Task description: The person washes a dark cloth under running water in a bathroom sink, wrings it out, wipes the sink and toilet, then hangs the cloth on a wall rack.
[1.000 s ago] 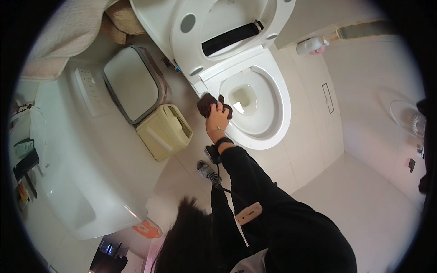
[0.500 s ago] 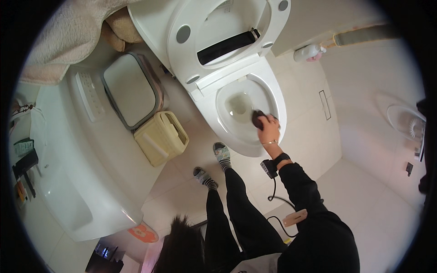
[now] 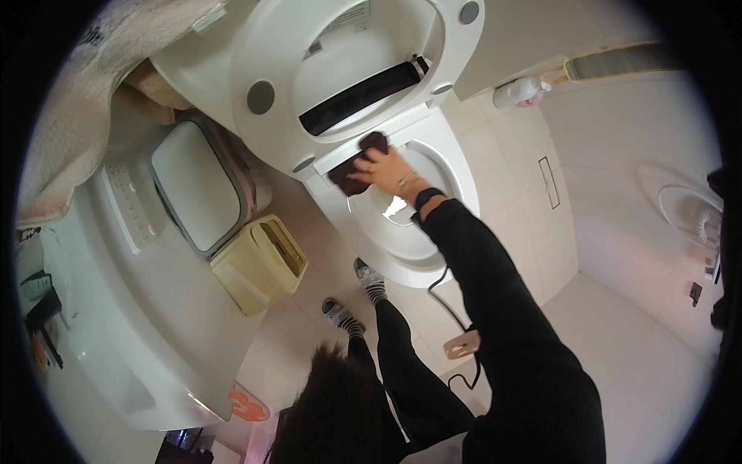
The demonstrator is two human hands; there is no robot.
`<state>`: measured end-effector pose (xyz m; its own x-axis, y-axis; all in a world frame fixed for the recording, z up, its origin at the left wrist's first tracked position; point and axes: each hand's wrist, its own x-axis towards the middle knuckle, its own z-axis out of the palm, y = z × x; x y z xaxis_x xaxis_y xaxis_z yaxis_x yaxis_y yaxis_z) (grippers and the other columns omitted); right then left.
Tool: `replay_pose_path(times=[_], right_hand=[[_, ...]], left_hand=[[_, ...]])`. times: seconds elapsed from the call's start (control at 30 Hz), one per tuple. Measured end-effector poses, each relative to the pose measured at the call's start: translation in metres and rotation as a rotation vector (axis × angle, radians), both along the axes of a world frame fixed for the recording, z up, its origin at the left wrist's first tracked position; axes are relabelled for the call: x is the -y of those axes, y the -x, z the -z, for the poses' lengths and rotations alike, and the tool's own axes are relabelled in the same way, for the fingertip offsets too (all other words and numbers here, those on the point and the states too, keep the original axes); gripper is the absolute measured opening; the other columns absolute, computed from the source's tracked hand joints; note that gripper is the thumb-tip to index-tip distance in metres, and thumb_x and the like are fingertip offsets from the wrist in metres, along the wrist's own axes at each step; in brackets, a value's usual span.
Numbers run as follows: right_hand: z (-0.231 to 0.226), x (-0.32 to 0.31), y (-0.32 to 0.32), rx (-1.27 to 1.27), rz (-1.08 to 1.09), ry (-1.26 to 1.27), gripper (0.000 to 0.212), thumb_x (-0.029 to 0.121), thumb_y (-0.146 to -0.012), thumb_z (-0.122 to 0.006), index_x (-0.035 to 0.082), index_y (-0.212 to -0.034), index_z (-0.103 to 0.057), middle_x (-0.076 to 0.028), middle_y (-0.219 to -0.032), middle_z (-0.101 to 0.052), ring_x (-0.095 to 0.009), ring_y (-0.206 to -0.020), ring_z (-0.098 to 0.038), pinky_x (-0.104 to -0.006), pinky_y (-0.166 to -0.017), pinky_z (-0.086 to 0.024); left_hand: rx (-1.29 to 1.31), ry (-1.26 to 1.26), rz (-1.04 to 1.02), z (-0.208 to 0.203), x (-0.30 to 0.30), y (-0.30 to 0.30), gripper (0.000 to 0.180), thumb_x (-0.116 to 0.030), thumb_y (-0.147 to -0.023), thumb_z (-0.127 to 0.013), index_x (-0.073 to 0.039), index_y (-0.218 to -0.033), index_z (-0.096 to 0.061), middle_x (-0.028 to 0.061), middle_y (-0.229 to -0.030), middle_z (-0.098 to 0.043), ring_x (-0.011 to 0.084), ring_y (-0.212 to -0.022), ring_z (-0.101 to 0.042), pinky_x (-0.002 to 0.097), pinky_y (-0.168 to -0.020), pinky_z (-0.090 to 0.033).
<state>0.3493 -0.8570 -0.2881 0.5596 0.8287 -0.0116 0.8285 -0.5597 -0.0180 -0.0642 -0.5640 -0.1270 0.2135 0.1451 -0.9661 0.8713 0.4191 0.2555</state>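
My right hand (image 3: pixel 390 172) presses a dark maroon cloth (image 3: pixel 352 179) onto the back of the white toilet bowl (image 3: pixel 468 189), near the hinges. Its fingers are spread over the cloth, with part of it bunched past the fingertips. Behind the hand, the toilet seat (image 3: pixel 259 50) with grey pads stands raised. Bright light reflects in the bowl just below my wrist. My left hand is out of view.
Left of the toilet stand a cream bin (image 3: pixel 247 267) and a grey-rimmed container (image 3: pixel 197 185). A white basin (image 3: pixel 93 325) lies farther left, with a beige towel (image 3: pixel 66 170) above. A white bottle (image 3: pixel 514 93) stands right. A black cable with a peach-coloured piece (image 3: pixel 462 344) hangs by my arm.
My right hand has moved with the cloth from the bowl's right inner side to its back left rim. The cloth is now more spread out, and the view has shifted slightly.
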Motion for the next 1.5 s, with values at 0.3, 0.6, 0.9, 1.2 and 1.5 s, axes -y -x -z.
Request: replay_pose_path(times=[0.3, 0.6, 0.9, 1.2, 1.5], right_hand=[[-0.017, 0.127, -0.031, -0.208, 0.578, 0.214, 0.056, 0.009, -0.08, -0.053, 0.043, -0.125, -0.048, 0.003, -0.132, -0.042, -0.028, -0.116, -0.043, -0.0416, -0.092, -0.044], [-0.009, 0.185, 0.061, -0.386, 0.622, 0.293, 0.055, 0.005, -0.083, -0.046, 0.045, -0.122, -0.049, -0.008, -0.137, -0.032, -0.04, -0.112, -0.042, -0.0407, -0.094, -0.044], [0.016, 0.131, 0.293, -0.54, 1.415, 0.073, 0.07, 0.018, -0.074, -0.068, 0.043, -0.131, -0.037, -0.024, -0.131, -0.029, -0.044, -0.107, -0.044, -0.0492, -0.09, -0.043], [0.038, -0.097, 0.223, -0.923, 2.428, -0.946, 0.06, 0.027, -0.078, -0.059, 0.027, -0.133, -0.035, -0.032, -0.137, -0.017, -0.045, -0.114, -0.04, -0.0512, -0.093, -0.039], [-0.043, -0.014, 0.163, -1.52, 1.268, -1.972, 0.043, 0.023, -0.083, -0.045, 0.017, -0.126, -0.041, -0.012, -0.124, -0.043, -0.032, -0.105, -0.05, -0.0512, -0.078, -0.05]], left_hand=[[-0.013, 0.007, 0.026, 0.004, 0.003, -0.014, 0.027, -0.018, -0.092, -0.049, -0.002, -0.114, -0.051, 0.0119, -0.113, -0.056, 0.0242, -0.105, -0.055, 0.0346, -0.089, -0.044], [0.003, 0.035, 0.076, 0.002, -0.002, -0.015, 0.028, -0.019, -0.092, -0.049, -0.003, -0.115, -0.051, 0.0123, -0.114, -0.056, 0.0245, -0.106, -0.054, 0.0352, -0.09, -0.044], [0.072, 0.063, 0.104, -0.002, -0.021, 0.002, 0.028, -0.019, -0.092, -0.049, -0.003, -0.115, -0.051, 0.0126, -0.115, -0.056, 0.0249, -0.107, -0.054, 0.0359, -0.091, -0.043], [0.112, 0.073, 0.101, -0.008, -0.033, 0.027, 0.029, -0.019, -0.092, -0.048, -0.003, -0.116, -0.051, 0.0129, -0.115, -0.056, 0.0252, -0.108, -0.053, 0.0365, -0.093, -0.042], [0.222, 0.057, -0.017, -0.048, -0.061, 0.109, 0.029, -0.02, -0.093, -0.048, -0.004, -0.117, -0.051, 0.0132, -0.116, -0.055, 0.0255, -0.11, -0.053, 0.0371, -0.094, -0.042]])
